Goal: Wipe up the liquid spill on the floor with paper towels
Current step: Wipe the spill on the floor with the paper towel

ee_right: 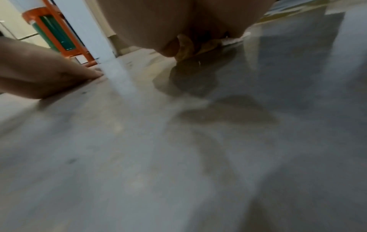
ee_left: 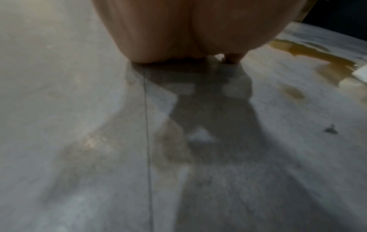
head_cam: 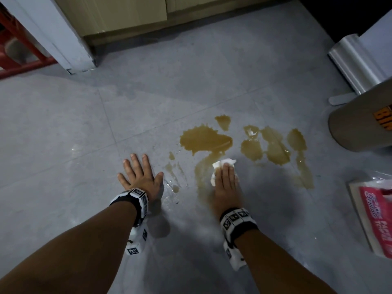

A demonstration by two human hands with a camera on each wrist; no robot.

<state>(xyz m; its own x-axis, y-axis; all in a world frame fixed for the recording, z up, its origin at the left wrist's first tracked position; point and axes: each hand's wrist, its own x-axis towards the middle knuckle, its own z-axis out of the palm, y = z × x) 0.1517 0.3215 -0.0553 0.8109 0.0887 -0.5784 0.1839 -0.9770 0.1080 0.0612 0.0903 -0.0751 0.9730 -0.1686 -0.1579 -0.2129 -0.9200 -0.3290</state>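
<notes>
A brown liquid spill (head_cam: 205, 141) spreads in several puddles and streaks over the grey tile floor (head_cam: 63, 124). My right hand (head_cam: 226, 179) lies flat with straight fingers on a crumpled white paper towel (head_cam: 224, 162), pressing it into a streak at the near side of the spill. In the right wrist view the paper towel (ee_right: 186, 47) under the palm looks soaked brown. My left hand (head_cam: 140, 172) rests flat on the floor with fingers spread, left of the spill and holding nothing. The left wrist view shows the spill (ee_left: 309, 51) off to the right.
A pack of paper towels (head_cam: 373, 215) lies on the floor at the right. A steel pedal bin (head_cam: 358, 64) and a brown cylinder (head_cam: 360, 124) stand at the far right. A cabinet base (head_cam: 127, 18), white post (head_cam: 53, 35) and red frame (head_cam: 25, 64) bound the far side.
</notes>
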